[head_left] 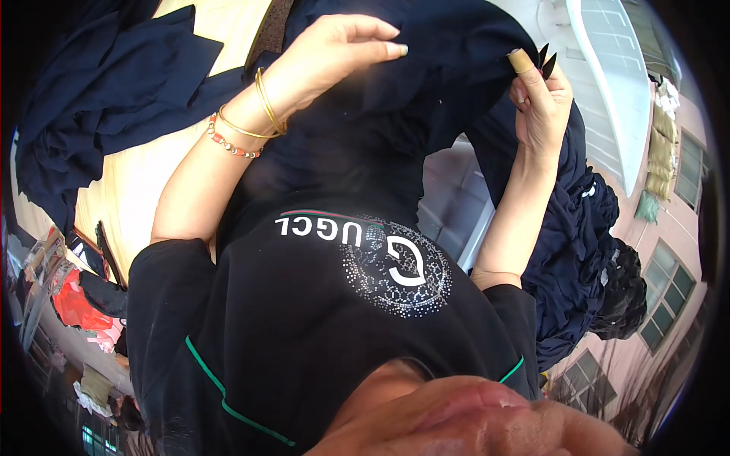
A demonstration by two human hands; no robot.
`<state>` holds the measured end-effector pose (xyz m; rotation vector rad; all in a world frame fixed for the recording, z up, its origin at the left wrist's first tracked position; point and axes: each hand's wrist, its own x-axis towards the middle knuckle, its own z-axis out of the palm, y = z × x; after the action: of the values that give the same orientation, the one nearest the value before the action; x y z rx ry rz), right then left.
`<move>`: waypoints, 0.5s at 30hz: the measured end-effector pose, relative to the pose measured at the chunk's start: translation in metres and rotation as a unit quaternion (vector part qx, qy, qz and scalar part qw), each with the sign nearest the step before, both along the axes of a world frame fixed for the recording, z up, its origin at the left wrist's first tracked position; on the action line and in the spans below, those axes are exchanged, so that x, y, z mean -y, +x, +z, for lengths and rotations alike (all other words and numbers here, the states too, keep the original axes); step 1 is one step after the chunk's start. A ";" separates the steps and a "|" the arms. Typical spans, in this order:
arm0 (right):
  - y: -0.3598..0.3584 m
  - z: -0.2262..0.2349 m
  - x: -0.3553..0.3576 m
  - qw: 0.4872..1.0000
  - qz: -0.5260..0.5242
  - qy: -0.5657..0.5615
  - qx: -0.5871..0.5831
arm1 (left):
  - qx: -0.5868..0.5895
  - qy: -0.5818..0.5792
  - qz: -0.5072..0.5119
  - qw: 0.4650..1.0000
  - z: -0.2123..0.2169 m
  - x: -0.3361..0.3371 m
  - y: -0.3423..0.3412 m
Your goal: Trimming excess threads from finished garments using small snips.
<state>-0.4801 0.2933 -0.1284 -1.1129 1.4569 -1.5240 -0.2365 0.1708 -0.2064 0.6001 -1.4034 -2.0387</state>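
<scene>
Dark navy cloth (449, 83) lies across my lap and hangs between my two hands. Over its upper left part hovers my left hand (334, 53), the thumb and a finger slightly apart with nothing visible between them. At the cloth's right edge my right hand (541, 114) is closed, its thumb wrapped in a tan finger cover (520, 61). Two black pointed blades (547, 62), apparently thread snips, stick out behind that thumb; their handle is hidden in the hand.
More navy cloth lies heaped on a pale wooden table (137, 178) at the left. A large dark fabric pile (570, 266) stands beyond my right arm. A pale translucent panel (608, 68) rises at the upper right. Red and pink material (80, 304) is at the lower left.
</scene>
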 end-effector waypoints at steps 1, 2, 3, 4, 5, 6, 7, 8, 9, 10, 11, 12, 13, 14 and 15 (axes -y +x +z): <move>-0.008 0.000 -0.003 1.000 -0.008 0.020 -0.006 | -0.003 0.014 0.004 1.000 0.007 0.003 0.002; -0.012 0.000 -0.005 0.999 -0.017 0.040 -0.013 | -0.004 0.013 0.001 1.000 0.017 0.005 0.006; -0.011 -0.001 -0.005 0.999 -0.023 0.039 -0.014 | 0.007 0.087 -0.023 0.996 0.037 0.007 0.010; -0.005 -0.006 0.003 0.996 -0.055 0.036 -0.067 | 0.021 0.158 -0.033 0.987 0.048 0.007 0.016; -0.001 -0.010 0.009 0.989 -0.087 0.033 -0.119 | 0.032 0.148 -0.032 0.988 0.049 0.008 0.020; 0.004 -0.006 0.006 0.983 -0.067 0.034 -0.170 | 0.032 0.149 -0.032 0.988 0.050 0.007 0.020; 0.008 0.000 0.006 0.985 -0.038 0.022 -0.168 | 0.023 0.153 -0.030 0.988 0.050 0.006 0.020; 0.013 0.005 0.006 0.986 -0.010 0.010 -0.165 | 0.014 0.157 -0.028 0.987 0.050 0.005 0.019; 0.021 0.006 0.006 0.973 0.001 -0.002 -0.232 | 0.015 0.158 -0.031 0.987 0.050 0.003 0.017; 0.031 0.004 0.007 0.955 0.012 -0.015 -0.297 | 0.011 0.125 -0.021 0.992 0.048 0.002 0.014; 0.044 0.006 0.007 0.937 0.002 -0.025 -0.347 | 0.007 0.091 -0.011 0.996 0.045 0.001 0.013; 0.049 0.007 0.008 0.932 0.019 -0.035 -0.360 | 0.009 0.092 -0.011 0.996 0.043 0.000 0.013; 0.053 0.009 0.010 0.919 0.037 -0.048 -0.389 | -0.003 0.070 -0.017 0.997 0.041 0.000 0.013; 0.057 0.012 0.012 0.905 0.054 -0.060 -0.418 | -0.014 0.047 -0.023 0.999 0.040 0.000 0.014; 0.059 0.012 0.014 0.881 0.050 -0.100 -0.460 | -0.013 0.048 -0.025 0.998 0.042 -0.002 0.013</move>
<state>-0.4210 0.2795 -0.1169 -2.1934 1.7937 -1.1022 -0.2231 0.1724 -0.1640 0.5819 -1.3223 -2.1557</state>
